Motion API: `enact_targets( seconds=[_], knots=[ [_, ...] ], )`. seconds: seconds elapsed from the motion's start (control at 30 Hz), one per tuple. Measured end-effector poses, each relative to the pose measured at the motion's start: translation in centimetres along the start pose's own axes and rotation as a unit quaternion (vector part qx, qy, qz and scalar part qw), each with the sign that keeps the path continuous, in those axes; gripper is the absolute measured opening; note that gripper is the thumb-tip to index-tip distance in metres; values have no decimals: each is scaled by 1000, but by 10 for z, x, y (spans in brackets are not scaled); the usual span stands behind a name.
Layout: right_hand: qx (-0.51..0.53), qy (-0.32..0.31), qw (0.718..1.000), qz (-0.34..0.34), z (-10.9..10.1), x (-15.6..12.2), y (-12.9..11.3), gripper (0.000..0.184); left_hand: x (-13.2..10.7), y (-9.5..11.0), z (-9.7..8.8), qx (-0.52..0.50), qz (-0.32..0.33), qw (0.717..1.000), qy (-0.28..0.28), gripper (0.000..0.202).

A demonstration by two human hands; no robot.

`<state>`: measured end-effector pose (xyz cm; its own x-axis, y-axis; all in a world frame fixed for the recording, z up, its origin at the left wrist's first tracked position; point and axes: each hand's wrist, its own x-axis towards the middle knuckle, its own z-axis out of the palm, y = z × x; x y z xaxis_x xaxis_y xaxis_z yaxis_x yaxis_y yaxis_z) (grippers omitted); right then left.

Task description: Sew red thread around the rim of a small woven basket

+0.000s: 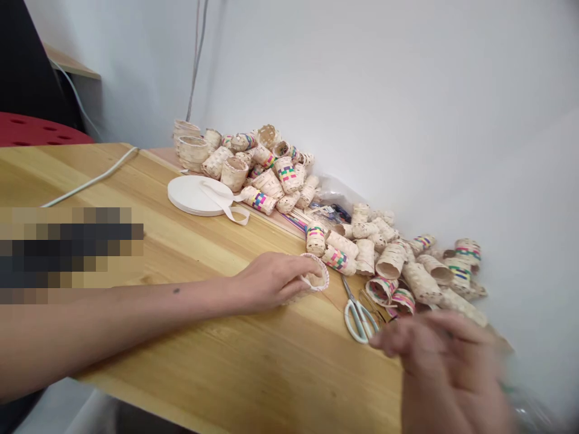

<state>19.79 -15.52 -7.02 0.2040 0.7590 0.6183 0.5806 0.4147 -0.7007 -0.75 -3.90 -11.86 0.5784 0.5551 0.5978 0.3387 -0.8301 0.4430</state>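
Observation:
My left hand (266, 280) lies on the table, its fingers closed around a small woven basket (322, 276). The basket is on its side, its open mouth facing right, and a pink-and-white stitched edge runs round the rim. Much of its body is hidden under my hand. At the lower right my right hand (446, 361) is raised above the table edge, thumb and fingers pinched together and blurred. Whatever it may pinch is too small to make out. Scissors (360, 319) with white handles lie between the basket and my right hand.
Many woven baskets (266, 181) are heaped along the wall, some with coloured bands, and another heap (420, 277) continues to the right. A flat roll of white tape (194, 194) lies on the wooden table (253, 374). A white cable (94, 179) crosses the back left; a red stool (36, 129) stands beyond.

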Motion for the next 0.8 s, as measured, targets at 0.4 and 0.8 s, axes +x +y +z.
enact_targets(
  seconds=[0.4,0.8],
  knots=[
    [-114,-161,980,1,54,-7,42,22,3,-6,-1,-48,40,998,-6,15],
    [-109,-146,983,38,59,-8,40,22,3,-4,-2,-40,44,998,6,14]
  ],
)
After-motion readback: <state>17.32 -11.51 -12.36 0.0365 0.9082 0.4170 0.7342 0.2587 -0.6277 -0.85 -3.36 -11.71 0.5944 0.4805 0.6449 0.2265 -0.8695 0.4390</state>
